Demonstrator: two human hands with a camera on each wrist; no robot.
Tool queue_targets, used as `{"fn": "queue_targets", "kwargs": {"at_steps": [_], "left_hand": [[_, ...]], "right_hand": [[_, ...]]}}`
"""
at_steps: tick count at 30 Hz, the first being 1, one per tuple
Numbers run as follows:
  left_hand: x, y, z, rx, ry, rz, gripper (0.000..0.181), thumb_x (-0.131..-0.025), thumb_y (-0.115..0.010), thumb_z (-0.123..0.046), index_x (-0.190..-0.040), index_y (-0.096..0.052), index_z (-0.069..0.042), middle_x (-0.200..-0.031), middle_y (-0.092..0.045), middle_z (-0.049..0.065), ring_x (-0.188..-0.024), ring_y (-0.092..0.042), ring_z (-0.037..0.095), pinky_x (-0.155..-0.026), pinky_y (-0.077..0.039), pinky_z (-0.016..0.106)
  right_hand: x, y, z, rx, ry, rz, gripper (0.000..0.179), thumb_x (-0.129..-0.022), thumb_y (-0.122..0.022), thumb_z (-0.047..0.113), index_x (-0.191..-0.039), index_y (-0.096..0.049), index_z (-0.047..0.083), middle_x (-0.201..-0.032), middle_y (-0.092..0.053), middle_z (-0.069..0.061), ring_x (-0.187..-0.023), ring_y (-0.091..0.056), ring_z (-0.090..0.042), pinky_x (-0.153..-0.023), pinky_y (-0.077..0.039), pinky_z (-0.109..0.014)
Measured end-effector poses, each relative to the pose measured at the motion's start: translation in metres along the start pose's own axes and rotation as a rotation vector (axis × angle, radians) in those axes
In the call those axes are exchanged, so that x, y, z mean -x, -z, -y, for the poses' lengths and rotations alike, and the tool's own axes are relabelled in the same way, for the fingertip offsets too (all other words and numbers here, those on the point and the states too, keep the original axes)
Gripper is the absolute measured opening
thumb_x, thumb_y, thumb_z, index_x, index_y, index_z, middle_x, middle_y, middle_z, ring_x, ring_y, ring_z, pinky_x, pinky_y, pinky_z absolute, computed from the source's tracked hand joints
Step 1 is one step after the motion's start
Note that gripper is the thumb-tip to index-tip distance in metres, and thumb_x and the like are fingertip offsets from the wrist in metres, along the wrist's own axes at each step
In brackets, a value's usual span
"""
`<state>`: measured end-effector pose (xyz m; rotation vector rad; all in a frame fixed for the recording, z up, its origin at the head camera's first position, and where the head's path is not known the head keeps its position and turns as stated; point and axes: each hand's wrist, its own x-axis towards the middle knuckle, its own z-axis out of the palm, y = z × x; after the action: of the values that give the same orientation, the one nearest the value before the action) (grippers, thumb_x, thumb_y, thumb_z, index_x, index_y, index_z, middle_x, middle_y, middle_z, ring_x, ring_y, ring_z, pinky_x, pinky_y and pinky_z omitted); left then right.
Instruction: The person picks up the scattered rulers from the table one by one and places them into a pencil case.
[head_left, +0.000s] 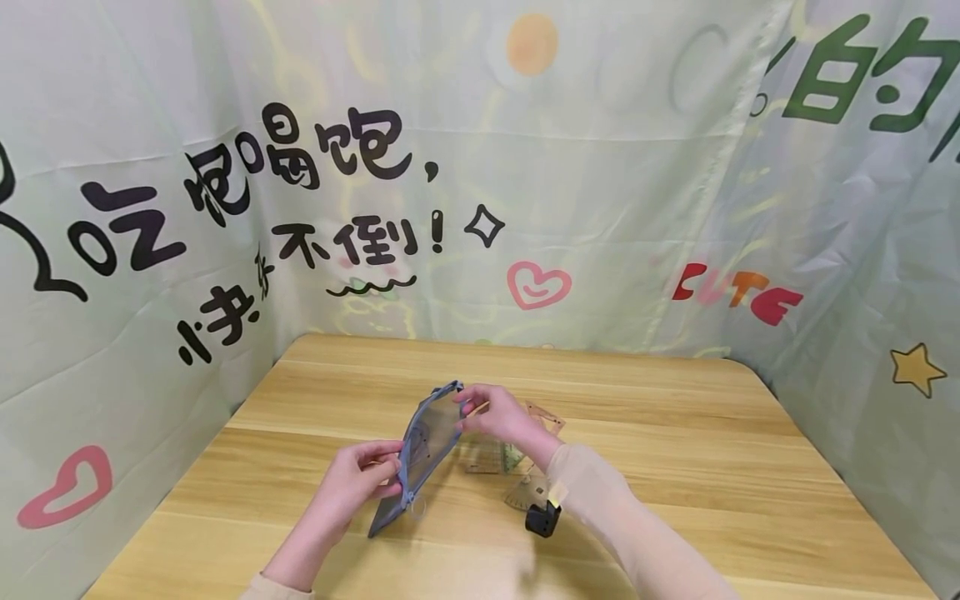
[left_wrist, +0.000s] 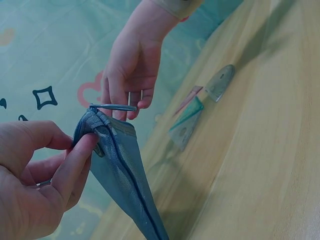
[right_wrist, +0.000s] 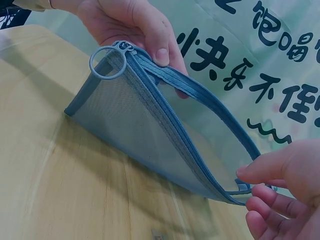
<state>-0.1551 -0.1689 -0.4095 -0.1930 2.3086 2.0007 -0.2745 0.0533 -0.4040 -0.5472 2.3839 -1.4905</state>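
Note:
A blue-grey mesh zip pouch (head_left: 433, 433) stands tilted over the table, its zipped mouth spread apart. My left hand (head_left: 358, 482) grips the near end of the mouth, thumb and fingers closed on the edge beside the ring-shaped zipper pull (right_wrist: 108, 63). At the far end of the mouth, my right hand (head_left: 491, 410) pinches the blue edge between thumb and forefinger, the other fingers loosely bent. To the right of the pouch lie a protractor (head_left: 527, 492), a clear set square (head_left: 483, 457) with a green part, and a pinkish-orange set square (head_left: 546, 417), partly behind my right forearm.
The wooden table (head_left: 645, 400) reaches back to printed fabric curtains (head_left: 600, 208) on the far side and both flanks. A black wrist camera (head_left: 542, 518) sticks out under my right sleeve, near the protractor.

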Motion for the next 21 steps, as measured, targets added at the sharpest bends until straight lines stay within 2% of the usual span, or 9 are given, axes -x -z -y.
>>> {"fn": "queue_targets", "kwargs": {"at_steps": [6,13,17,21], "left_hand": [[-0.0006,0.0001,-0.0002,-0.004,-0.004,0.005,0.039,-0.092,-0.058,0.000,-0.129,-0.057,0.010,-0.098,-0.060,0.009,-0.081,-0.062,0.015,-0.073,-0.063,0.024],[-0.0001,-0.0007,-0.0006,-0.003,-0.004,0.001,0.039,-0.092,-0.059,0.000,-0.129,-0.057,0.010,-0.097,-0.061,0.009,-0.080,-0.062,0.015,-0.071,-0.063,0.023],[-0.0003,-0.0007,-0.0003,0.000,-0.006,0.001,0.039,-0.092,-0.059,0.000,-0.130,-0.057,0.010,-0.097,-0.060,0.009,-0.080,-0.061,0.015,-0.071,-0.063,0.022],[-0.0008,-0.0003,0.0002,0.002,-0.010,0.009,0.040,-0.092,-0.059,-0.001,-0.130,-0.056,0.010,-0.097,-0.060,0.009,-0.080,-0.062,0.015,-0.071,-0.063,0.022]], "right_hand": [[0.0017,0.0039,-0.0009,0.000,0.013,-0.009,0.039,-0.082,-0.075,0.005,-0.120,-0.066,0.007,-0.106,-0.064,-0.015,-0.084,-0.060,-0.015,-0.073,-0.056,-0.037],[0.0044,0.0062,0.0006,0.014,0.021,-0.019,0.039,-0.083,-0.074,0.005,-0.121,-0.065,0.007,-0.106,-0.062,-0.016,-0.087,-0.062,-0.016,-0.069,-0.053,-0.027],[0.0070,0.0052,0.0005,0.040,0.041,-0.036,0.038,-0.084,-0.074,0.006,-0.121,-0.066,0.007,-0.104,-0.063,-0.015,-0.087,-0.063,-0.019,-0.071,-0.055,-0.030],[0.0090,0.0050,-0.0006,0.050,0.060,-0.048,0.036,-0.085,-0.073,0.006,-0.120,-0.066,0.007,-0.104,-0.063,-0.016,-0.085,-0.062,-0.019,-0.069,-0.054,-0.026]]}}
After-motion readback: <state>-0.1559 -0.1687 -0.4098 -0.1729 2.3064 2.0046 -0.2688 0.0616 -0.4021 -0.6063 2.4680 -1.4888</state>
